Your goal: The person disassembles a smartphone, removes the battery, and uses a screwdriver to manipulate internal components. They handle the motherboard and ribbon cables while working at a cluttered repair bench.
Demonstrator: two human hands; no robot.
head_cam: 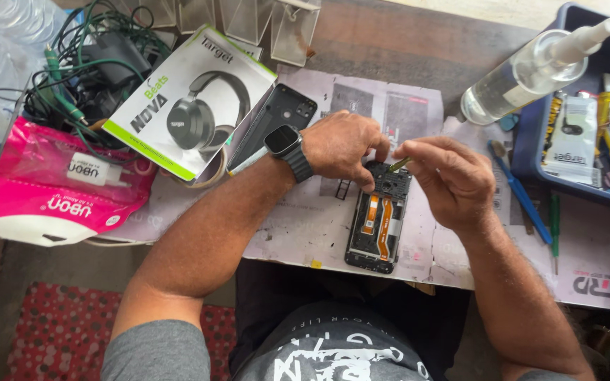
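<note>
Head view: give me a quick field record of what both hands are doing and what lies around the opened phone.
left hand: rests on the top end of the opened phone, smartwatch on the wrist
right hand: pinches a thin tool, tip over the phone's top end
opened phone: back off, orange flex cables showing, lying on a paper mat
black back cover: behind the left wrist, leaning on a headphone box
spray bottle: on its side, over the rim of a blue tray
blue brush: right of the right hand
pink pouch: far left
</note>
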